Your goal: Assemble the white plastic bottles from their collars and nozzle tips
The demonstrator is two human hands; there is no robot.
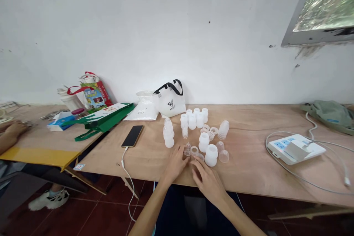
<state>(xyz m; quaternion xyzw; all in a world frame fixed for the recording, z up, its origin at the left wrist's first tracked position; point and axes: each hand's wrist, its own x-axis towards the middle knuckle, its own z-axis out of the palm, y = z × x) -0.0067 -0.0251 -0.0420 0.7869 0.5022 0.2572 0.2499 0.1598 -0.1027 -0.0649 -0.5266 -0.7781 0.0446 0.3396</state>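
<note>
My left hand (177,163) rests on the table with thumb and index finger apart, beside a small clear nipple-shaped piece (187,149). It seems to touch the piece's edge. My right hand (207,180) has its fingers spread, the fingertips at a clear round piece (199,156) that they partly cover. Just beyond lies a translucent ring (194,150). Two open white bottles, one nearer (211,155) and one behind (204,142), stand right of these, by clear domed caps (224,156). Farther back are several more white bottles (191,120), loose rings (214,130) and a tall ribbed cap (223,129).
Stacked white pieces (168,132) stand left of my hands. A phone (132,136) on a white cable, a white pouch (143,107) and a white bag (171,101) lie behind. To the right sits a power strip (295,149) with loose cables. Another person's hand (13,131) rests at far left.
</note>
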